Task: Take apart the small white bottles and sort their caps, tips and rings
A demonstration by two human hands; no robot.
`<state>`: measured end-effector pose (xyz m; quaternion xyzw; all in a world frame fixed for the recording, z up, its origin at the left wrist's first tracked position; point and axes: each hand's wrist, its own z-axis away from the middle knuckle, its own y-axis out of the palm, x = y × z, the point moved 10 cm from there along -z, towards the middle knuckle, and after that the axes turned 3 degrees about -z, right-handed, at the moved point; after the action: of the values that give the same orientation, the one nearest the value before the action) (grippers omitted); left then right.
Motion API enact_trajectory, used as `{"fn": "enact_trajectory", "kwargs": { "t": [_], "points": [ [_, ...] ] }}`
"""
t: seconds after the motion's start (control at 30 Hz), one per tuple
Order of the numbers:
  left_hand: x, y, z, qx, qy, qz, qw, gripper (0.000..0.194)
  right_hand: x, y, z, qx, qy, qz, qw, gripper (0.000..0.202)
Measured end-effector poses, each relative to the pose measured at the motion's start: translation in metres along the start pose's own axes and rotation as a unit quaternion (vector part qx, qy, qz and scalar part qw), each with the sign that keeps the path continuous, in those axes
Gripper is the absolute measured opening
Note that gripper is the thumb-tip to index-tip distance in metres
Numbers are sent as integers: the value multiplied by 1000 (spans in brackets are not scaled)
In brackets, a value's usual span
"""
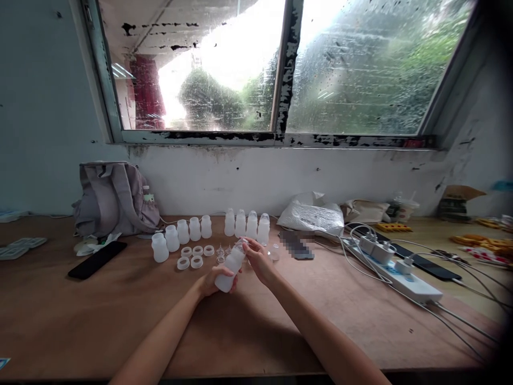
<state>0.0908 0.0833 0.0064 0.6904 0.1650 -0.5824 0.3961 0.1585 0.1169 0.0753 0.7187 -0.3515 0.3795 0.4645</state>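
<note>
A frosted white bottle is tilted up to the right, with my left hand wrapped round its body. At its upper end the fingers of my right hand pinch the clear top. Behind to the left stand several open frosted bottles in a slanting row. Several white rings lie in front of them, beside small clear nipples. Several bottles with clear caps stand upright behind my hands. A few small clear pieces are partly hidden by my right hand.
On the left are a grey backpack and a black phone. To the right lie a silver plastic bag, a blurred flat object, a white power strip with cables and another dark phone. A window is above.
</note>
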Motion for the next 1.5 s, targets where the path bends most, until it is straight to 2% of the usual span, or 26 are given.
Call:
{"fn": "enact_trajectory", "kwargs": {
  "t": [0.13, 0.3, 0.37, 0.47, 0.6, 0.67, 0.73, 0.83, 0.9, 1.03, 1.17, 1.23, 1.33, 1.43, 1.5],
  "points": [
    [5, 3, 4, 37, -28, 73, 996, 37, 2, 10, 4, 33, 4, -37, 999, 30],
    [7, 6, 8, 62, -39, 83, 994, 36, -1, 8, 0, 35, 15, -58, 998, 30],
    [10, 10, 13, 87, -58, 68, 992, 36, 6, -4, -6, 11, 2, -75, 997, 30],
    [11, 11, 20, 92, -67, 48, 992, 37, 27, -38, -14, -53, -47, -61, 996, 32],
    [6, 2, 21, 42, -41, 51, 997, 39, 58, -94, -7, -150, -122, 76, 978, 38],
    [4, -1, 20, 16, -32, 50, 998, 40, 69, -119, 5, -193, -147, 200, 949, 40],
    [2, -2, 20, -1, -27, 50, 998, 41, 73, -135, 17, -207, -154, 341, 904, 41],
    [0, 0, 20, -3, -23, 53, 998, 40, 66, -147, 29, -179, -146, 490, 841, 42],
    [0, 1, 20, 1, -22, 55, 998, 38, 57, -152, 33, -155, -138, 535, 819, 42],
    [-1, -1, 20, 0, -14, 54, 998, 36, 39, -156, 29, -125, -115, 555, 815, 41],
    [-2, 1, 20, -8, -10, 43, 999, 37, 35, -151, 24, -114, -115, 552, 818, 43],
    [-3, -1, 19, -32, 0, 30, 999, 37, 35, -149, 23, -113, -118, 544, 823, 46],
    [-15, -15, 20, -132, 63, -26, 989, 35, 35, -151, 23, -122, -120, 526, 833, 51],
    [-30, -32, 27, -246, 126, -120, 954, 33, 36, -151, 23, -122, -124, 522, 835, 51],
    [-38, -41, 31, -301, 148, -175, 926, 32, 39, -149, 23, -122, -134, 534, 825, 51]
  ]
}}
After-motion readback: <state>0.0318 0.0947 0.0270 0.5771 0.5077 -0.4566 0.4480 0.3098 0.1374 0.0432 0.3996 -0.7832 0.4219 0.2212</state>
